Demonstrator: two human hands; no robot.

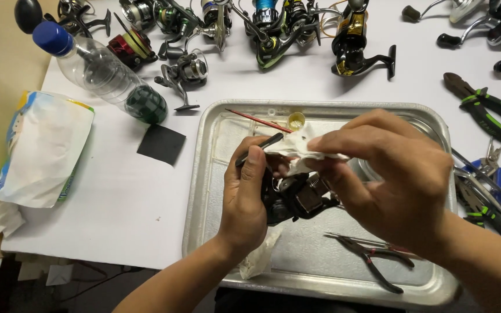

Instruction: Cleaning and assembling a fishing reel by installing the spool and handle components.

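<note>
Wiping with a bunched white tissue [305, 152], pinched shut in the right hand [387, 174] and pressed on top of a dark fishing reel [294, 200]. Gripped tight round that reel's body by the left hand [247, 197], thumb up by a thin black stem, both held just above a silver metal tray [204, 174]. Looked partly opened, with bare metal parts showing, so likely mid-clean and not yet put back together. Left lying in the tray: a thin red brush [256, 120], a small yellow cap [296, 120], small pliers [372, 258] and another crumpled tissue [259, 261]. Spread farther out on the white bench [117, 197]: a clear bottle with a blue cap [97, 69], a black square [161, 144], a tissue pack [42, 150], green-handled pliers [485, 107] and a row of other reels [233, 23] along the back, untouched.
</note>
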